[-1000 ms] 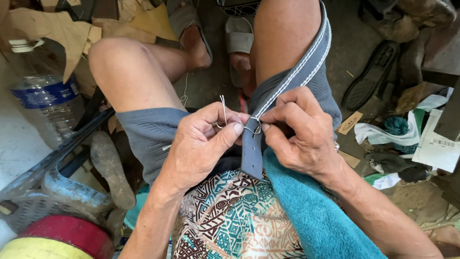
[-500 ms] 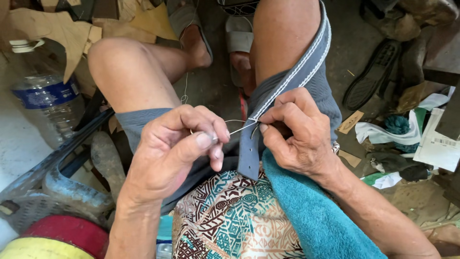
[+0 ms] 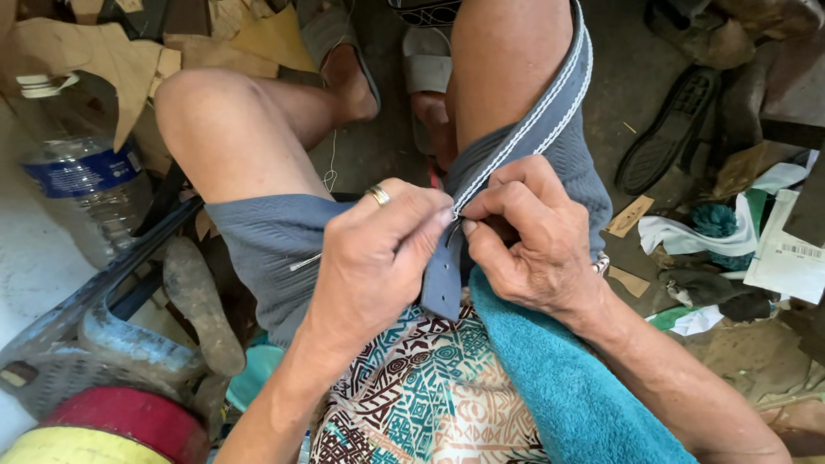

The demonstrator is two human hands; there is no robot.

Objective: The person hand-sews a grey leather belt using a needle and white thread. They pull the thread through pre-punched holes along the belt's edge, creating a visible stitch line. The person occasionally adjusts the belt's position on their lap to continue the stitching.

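Observation:
A grey-blue strap with white stitched lines runs from my lap over my right thigh. My right hand pinches the strap near its lower end. My left hand, with a ring on one finger, meets it there, thumb and forefinger pressed together at the strap's edge on what looks like a needle, mostly hidden by the fingertips. A thin thread hangs down between my knees. A teal towel lies over my right forearm side of the lap.
A plastic water bottle stands at the left beside a grey plastic crate. Red and yellow round lids sit at the bottom left. A black shoe sole, cloth scraps and paper litter the floor at the right.
My left hand had pulled away to the left, drawing the thread out; it has now come back to the strap, fingertips against those of my right hand.

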